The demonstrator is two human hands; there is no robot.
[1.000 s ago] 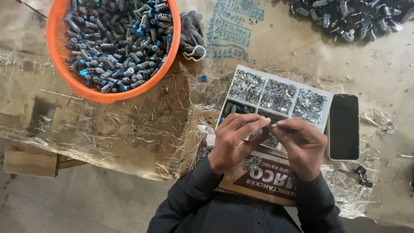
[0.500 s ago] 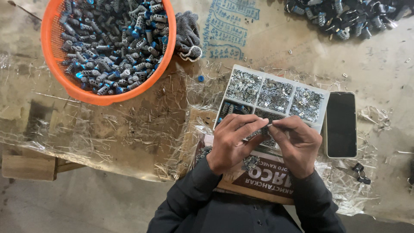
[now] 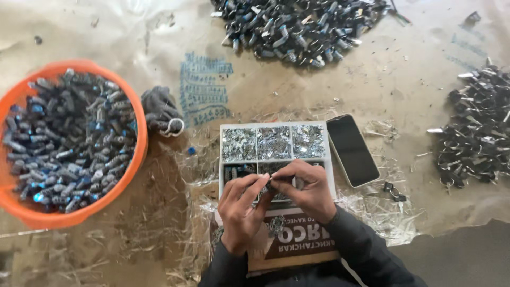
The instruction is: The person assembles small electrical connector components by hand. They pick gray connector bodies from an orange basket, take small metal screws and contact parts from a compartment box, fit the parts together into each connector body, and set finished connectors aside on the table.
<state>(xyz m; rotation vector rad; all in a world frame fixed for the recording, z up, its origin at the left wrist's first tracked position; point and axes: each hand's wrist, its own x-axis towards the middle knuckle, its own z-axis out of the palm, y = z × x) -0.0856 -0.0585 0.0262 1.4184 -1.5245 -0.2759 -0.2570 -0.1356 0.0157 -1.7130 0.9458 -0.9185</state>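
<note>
My left hand (image 3: 240, 207) and my right hand (image 3: 305, 188) meet over the near half of a white compartment tray (image 3: 274, 155). Together their fingertips pinch a small dark metal part (image 3: 269, 183). The tray's far compartments hold several tiny shiny metal pieces. The tray rests on a printed brown cardboard box (image 3: 289, 242) just in front of my dark sleeves.
An orange basin (image 3: 139, 139) full of dark blue-grey metal parts stands at the left. A grey glove (image 3: 161, 110) lies beside it. A black phone (image 3: 353, 150) lies right of the tray. Heaps of dark parts lie at the far middle (image 3: 297, 26) and right (image 3: 478, 127). Clear plastic scraps surround the tray.
The view has swung right and up: the basin now sits further left and the right-hand heap has come into sight. Both hands stay together over the tray.
</note>
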